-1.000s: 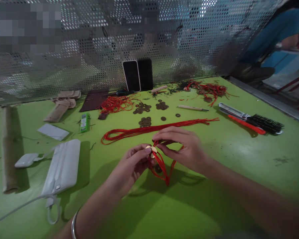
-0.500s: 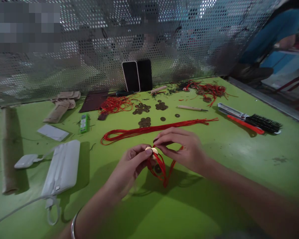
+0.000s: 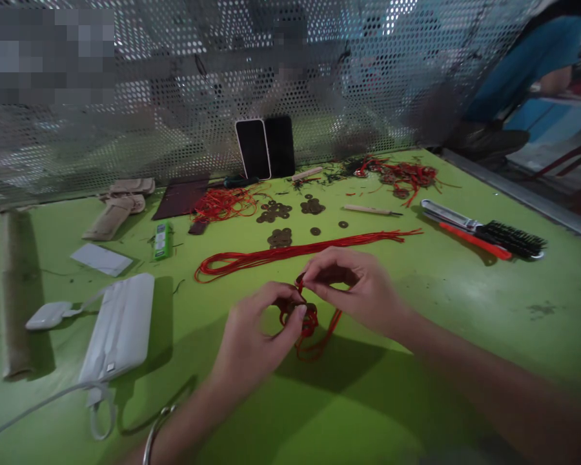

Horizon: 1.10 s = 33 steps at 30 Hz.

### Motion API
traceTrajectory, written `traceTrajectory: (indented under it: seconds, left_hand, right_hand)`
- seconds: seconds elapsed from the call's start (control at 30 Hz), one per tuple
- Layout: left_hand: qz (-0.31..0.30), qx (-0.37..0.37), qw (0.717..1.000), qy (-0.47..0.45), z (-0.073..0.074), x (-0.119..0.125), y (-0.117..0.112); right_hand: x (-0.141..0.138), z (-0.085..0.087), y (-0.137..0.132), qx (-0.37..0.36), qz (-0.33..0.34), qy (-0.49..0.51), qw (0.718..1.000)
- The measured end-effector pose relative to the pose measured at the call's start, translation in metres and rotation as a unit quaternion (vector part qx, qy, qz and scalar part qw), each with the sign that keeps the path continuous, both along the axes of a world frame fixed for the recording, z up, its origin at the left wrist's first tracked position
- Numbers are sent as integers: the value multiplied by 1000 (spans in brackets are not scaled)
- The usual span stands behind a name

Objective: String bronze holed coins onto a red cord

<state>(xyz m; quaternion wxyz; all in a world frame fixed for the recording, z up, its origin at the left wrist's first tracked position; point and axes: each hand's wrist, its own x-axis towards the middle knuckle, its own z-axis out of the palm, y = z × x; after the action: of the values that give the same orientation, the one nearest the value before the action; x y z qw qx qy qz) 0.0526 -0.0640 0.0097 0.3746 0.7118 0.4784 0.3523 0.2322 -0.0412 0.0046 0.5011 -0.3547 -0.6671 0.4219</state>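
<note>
Green painted worktable [image 3: 440,361] runs far to a perforated metal screen [image 3: 174,129]. Long bundle of red cords [image 3: 290,253] lies across its middle. Just nearer, right hand [image 3: 365,290] and left hand [image 3: 256,332] each pinch a small looped red cord [image 3: 314,336] between them.

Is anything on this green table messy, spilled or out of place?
Yes. Coins lie scattered in loose heaps near the back, and red cord scraps are tangled at the table's far right. The held cord looks whole.
</note>
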Motion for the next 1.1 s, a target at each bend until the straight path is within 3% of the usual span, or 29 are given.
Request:
traceTrajectory:
  seconds: [0.2, 0.4, 0.67, 0.97, 1.1]
  left_hand:
    - [-16, 76, 997, 23, -1, 0, -1]
    - [-22, 95, 995, 32, 0, 2, -2]
    - [-19, 54, 998, 9, -1, 0, -1]
    - [-12, 28, 999, -15, 1, 2, -1]
    - [4, -72, 993, -97, 1, 0, 0]
  right_hand:
    - [-1, 3, 0, -87, 24, 50, 995]
    - [0, 2, 0, -80, 35, 65, 994]
    - [-2, -3, 1, -111, 4, 53, 992]
    - [0, -2, 6, -185, 50, 122, 974]
    - [1, -3, 7, -178, 60, 110, 976]
